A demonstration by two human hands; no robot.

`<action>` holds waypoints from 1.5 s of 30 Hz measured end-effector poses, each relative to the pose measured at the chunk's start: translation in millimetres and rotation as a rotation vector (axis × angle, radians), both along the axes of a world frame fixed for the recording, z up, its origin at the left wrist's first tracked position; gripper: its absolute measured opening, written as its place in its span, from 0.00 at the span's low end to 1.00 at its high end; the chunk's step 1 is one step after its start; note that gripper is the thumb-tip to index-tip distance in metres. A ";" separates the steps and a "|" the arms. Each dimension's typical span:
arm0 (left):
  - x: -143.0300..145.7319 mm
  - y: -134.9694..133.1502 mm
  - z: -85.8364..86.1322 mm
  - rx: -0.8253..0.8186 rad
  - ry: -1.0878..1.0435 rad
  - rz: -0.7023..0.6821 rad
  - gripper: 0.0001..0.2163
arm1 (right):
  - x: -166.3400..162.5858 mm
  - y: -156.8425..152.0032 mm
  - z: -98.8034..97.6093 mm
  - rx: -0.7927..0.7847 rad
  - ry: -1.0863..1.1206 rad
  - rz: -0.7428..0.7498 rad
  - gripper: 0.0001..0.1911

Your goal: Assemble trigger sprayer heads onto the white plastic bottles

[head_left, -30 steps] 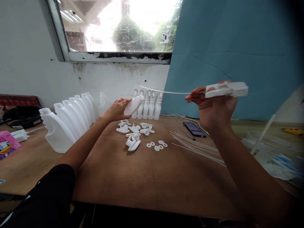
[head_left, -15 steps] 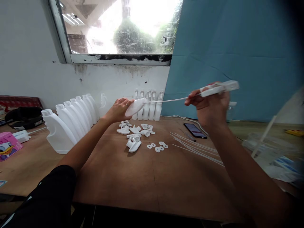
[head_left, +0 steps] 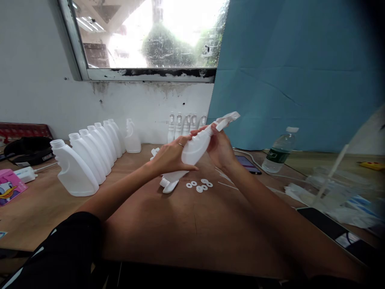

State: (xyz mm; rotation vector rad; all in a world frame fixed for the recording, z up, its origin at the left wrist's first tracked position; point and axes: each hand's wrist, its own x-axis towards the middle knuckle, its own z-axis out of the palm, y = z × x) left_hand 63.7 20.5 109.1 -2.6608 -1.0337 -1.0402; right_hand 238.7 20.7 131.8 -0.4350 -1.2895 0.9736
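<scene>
A white plastic bottle (head_left: 197, 149) is tilted above the table, its neck toward the upper right. My left hand (head_left: 168, 158) is wrapped around the bottle's body and hides part of it. At the neck, my right hand (head_left: 221, 147) grips a white trigger spray head (head_left: 229, 119), which meets the bottle's mouth. The thin tube that hung from the head no longer shows. Below the hands lie several white washers (head_left: 204, 186) and a loose spray head (head_left: 170, 186); other loose heads are mostly hidden behind my left hand and the bottle.
Several open white bottles (head_left: 73, 168) stand in a row at the left. Bottles with spray heads (head_left: 179, 124) stand by the wall. Thin tubes (head_left: 227, 185), a phone (head_left: 248, 164), a water bottle (head_left: 279, 150) and a dark flat device (head_left: 327, 228) are at the right.
My right hand has moved left and down, bringing the spray head to the bottle's neck; its tube has gone inside. My left hand has shifted right and lower with the bottle.
</scene>
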 end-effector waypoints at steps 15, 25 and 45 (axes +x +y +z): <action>-5.4 -60.0 36.5 0.246 -0.409 -0.150 0.30 | -21.7 -42.7 -14.2 0.085 -0.317 -0.152 0.14; -10.3 -52.2 44.4 -0.278 -0.603 -0.408 0.10 | -26.7 -54.4 -25.3 0.053 -0.274 0.127 0.14; -7.0 -43.1 38.4 -0.268 -0.648 -0.523 0.07 | -28.8 -55.2 -22.7 0.062 -0.234 0.261 0.12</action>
